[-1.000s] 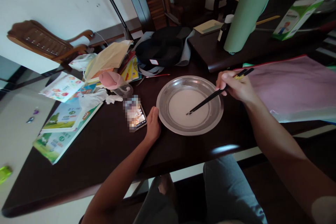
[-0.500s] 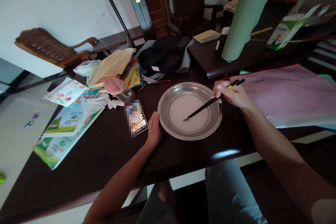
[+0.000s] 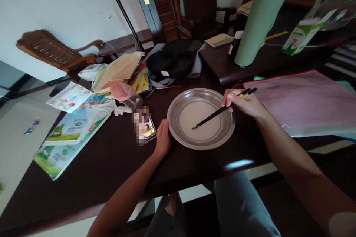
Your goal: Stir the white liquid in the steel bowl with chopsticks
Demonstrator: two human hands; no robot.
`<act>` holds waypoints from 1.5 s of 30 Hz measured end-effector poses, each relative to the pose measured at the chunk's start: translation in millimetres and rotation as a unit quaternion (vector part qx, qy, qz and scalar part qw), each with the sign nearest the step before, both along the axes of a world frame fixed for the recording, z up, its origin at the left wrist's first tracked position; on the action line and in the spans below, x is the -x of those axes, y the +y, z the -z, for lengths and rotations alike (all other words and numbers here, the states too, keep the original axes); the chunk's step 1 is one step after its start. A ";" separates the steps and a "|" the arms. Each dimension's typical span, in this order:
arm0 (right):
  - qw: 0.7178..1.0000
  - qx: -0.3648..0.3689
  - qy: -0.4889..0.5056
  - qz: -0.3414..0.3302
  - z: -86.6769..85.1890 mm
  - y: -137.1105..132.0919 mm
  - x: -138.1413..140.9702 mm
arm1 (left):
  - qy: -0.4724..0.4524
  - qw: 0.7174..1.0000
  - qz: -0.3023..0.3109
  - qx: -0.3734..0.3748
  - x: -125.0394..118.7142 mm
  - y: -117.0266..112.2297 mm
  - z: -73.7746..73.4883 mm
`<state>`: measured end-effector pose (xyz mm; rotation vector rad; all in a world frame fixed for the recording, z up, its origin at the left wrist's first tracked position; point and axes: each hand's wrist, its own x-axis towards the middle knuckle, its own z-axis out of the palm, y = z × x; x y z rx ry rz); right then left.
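Observation:
A shallow round metal basin (image 3: 174,133) stands on the dark table with cloudy whitish liquid (image 3: 191,114) in it. My right hand (image 3: 240,100) is closed round a pair of black chopsticks (image 3: 213,115) with gold bands near the top. They slant down to the left over the basin, and their tips meet the liquid left of its middle. At the basin's left rim rests my left hand (image 3: 163,139), fingers stretched out and held against its side, not wrapped round anything. Just left of that hand lies a phone (image 3: 150,131) with its screen lit, partly blurred out.
Books (image 3: 66,129), crumpled tissues (image 3: 101,110) and a pink-topped clear cup (image 3: 122,92) lie to the left. Behind the basin is a black bag (image 3: 169,63). A tall green flask (image 3: 261,22) stands back right, near a pink zip folder (image 3: 300,103).
The chopstick tips have shifted slightly left and toward me in the liquid, with my right hand moving a little left. My left hand and the basin look still.

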<state>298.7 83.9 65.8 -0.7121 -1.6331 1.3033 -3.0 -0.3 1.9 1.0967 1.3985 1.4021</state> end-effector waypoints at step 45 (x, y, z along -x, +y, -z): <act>0.994 -0.056 0.013 0.093 -3.9 1.1 0.6 | -0.027 1.000 0.008 -0.013 -2.0 0.5 1.7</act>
